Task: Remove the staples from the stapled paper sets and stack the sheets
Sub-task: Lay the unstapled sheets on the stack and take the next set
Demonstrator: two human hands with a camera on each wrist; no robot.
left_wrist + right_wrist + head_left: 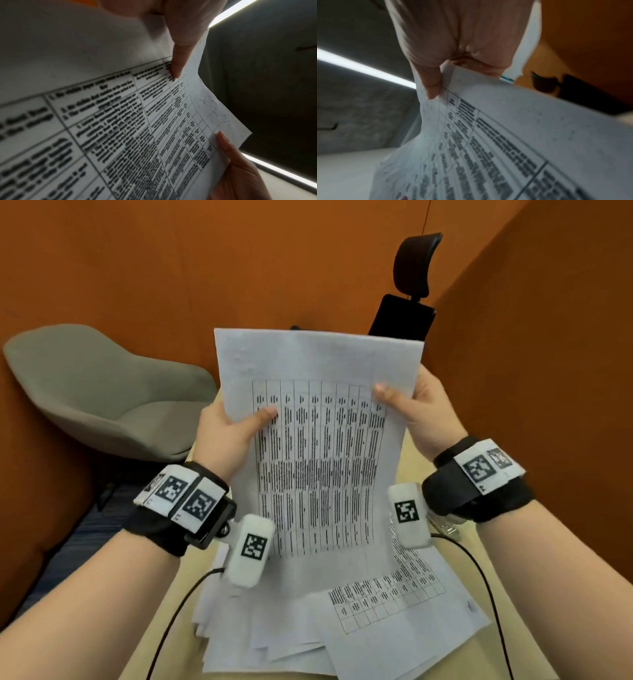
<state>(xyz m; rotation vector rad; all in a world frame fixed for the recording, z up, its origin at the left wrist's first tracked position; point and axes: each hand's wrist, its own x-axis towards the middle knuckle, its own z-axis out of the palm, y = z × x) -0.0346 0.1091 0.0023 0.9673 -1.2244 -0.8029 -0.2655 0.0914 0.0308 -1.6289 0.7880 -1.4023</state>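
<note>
No wording can be read anywhere. The white printed sheet with a ruled table [318, 446] carries rows of black text, blurred beyond reading in all three views. The white wrist tags [202, 503] show only black square code patterns.

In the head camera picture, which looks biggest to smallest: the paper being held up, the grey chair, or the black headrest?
1. Held paper, though nearness to the camera enlarges it.
2. Grey chair, looking nearly as large.
3. Black headrest, clearly smallest.

White sheet [318, 440] printed with black table grid; orange walls [171, 261].
</note>
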